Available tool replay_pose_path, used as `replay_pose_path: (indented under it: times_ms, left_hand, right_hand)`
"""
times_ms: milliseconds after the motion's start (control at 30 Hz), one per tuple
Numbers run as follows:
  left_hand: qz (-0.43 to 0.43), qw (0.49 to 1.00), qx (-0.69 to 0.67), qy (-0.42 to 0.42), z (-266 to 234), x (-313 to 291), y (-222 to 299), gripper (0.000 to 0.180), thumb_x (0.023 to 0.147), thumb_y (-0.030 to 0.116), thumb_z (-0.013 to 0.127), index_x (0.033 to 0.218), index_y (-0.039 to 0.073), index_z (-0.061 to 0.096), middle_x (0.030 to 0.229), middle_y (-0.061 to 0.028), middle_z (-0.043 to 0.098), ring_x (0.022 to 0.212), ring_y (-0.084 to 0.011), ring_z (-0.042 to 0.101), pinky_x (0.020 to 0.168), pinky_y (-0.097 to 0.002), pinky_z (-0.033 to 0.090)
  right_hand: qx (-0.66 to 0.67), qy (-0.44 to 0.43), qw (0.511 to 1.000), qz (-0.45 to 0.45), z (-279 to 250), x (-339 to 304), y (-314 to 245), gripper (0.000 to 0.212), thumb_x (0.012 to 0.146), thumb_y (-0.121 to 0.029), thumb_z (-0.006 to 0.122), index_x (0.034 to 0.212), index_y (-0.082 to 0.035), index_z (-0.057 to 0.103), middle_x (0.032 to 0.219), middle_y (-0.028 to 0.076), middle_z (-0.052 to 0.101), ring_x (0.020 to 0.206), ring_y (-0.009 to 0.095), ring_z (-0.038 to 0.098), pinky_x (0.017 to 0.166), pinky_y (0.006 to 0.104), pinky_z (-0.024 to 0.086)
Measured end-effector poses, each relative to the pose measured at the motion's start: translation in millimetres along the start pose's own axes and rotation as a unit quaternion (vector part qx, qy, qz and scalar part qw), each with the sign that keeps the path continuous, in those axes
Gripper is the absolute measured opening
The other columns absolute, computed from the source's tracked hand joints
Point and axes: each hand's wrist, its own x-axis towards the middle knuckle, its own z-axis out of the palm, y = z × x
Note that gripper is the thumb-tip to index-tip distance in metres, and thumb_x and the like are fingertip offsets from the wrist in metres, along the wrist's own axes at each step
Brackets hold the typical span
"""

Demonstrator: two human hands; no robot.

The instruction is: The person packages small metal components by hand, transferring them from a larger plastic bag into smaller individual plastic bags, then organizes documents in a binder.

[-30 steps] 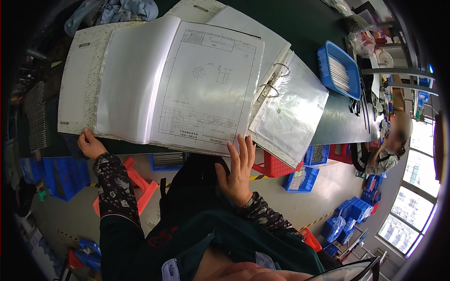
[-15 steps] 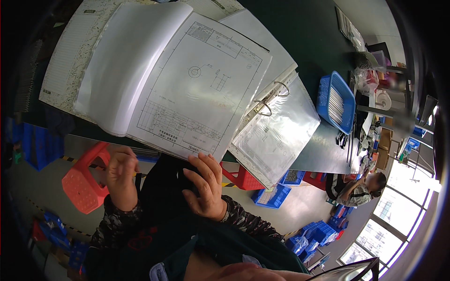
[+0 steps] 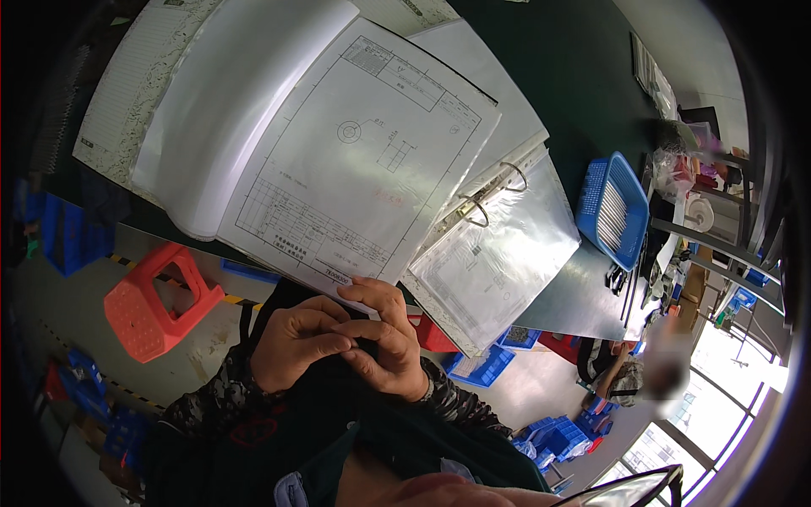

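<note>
My left hand (image 3: 297, 345) and my right hand (image 3: 387, 345) meet just in front of the near edge of an open drawing sheet (image 3: 372, 194) in a clear sleeve. The left thumb and fingers are pinched together against the right fingertips; whatever lies between them is hidden. My right hand is curled, its index finger touching the sheet's lower edge, where a thin white strip shows beside the finger. Printed on the sheet are a ring shape, a side view and a table. A turned-over stack of sleeves (image 3: 232, 110) curves up on its left.
A ring binder (image 3: 498, 253) lies open under the sheet. Right of it on the green table stands a blue basket (image 3: 612, 211) of pale rods. Below the table are a red stool (image 3: 148, 308) and blue bins (image 3: 481, 367). A person (image 3: 625, 376) sits far right.
My left hand has moved right and forward, from apart to touching the right hand. The right fingers have curled in. The view has shifted slightly; the binder stays put.
</note>
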Motion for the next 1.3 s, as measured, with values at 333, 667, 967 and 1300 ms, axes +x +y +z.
replay_pose_path:
  times_ms: [333,667,967,1300]
  left_hand:
    - [-0.001,1.000,-0.012,0.005,10.3,10.5,-4.5,0.016,0.081,0.011,0.064,0.087,-0.004,0.065,0.092,-0.0041,0.055,0.077,-0.0092,0.055,0.067,-0.0203,0.045]
    - [-0.006,1.000,0.017,0.011,19.7,15.3,0.9,0.016,0.082,0.012,0.063,0.087,-0.003,0.065,0.090,-0.0022,0.055,0.077,-0.0084,0.054,0.067,-0.0194,0.043]
    - [0.006,0.998,0.056,0.026,22.2,25.0,0.7,0.015,0.082,0.012,0.063,0.086,-0.002,0.066,0.089,-0.0023,0.056,0.079,-0.0100,0.056,0.070,-0.0205,0.044]
    - [-0.005,0.998,0.068,-0.002,25.9,38.1,12.3,0.014,0.082,0.012,0.062,0.087,-0.002,0.065,0.088,-0.0028,0.057,0.080,-0.0104,0.057,0.071,-0.0209,0.045]
  right_hand:
    - [-0.010,-0.001,1.000,0.021,-17.3,3.1,6.5,0.026,0.064,-0.005,0.067,0.090,-0.008,0.063,0.118,0.011,0.052,0.116,0.033,0.040,0.094,0.0427,0.033]
    - [-0.114,0.044,0.992,-0.009,-21.1,-0.7,6.1,0.027,0.058,-0.003,0.066,0.085,-0.007,0.063,0.112,0.010,0.056,0.114,0.033,0.043,0.093,0.0408,0.035]
    - [-0.265,0.087,0.958,-0.063,-21.8,1.8,4.5,0.025,0.056,-0.005,0.070,0.079,-0.007,0.061,0.102,0.008,0.062,0.109,0.032,0.049,0.089,0.0384,0.039]
    - [-0.279,0.113,0.952,-0.060,-26.5,5.8,9.4,0.022,0.056,-0.006,0.070,0.076,-0.007,0.062,0.097,0.008,0.064,0.107,0.031,0.050,0.089,0.0388,0.039]
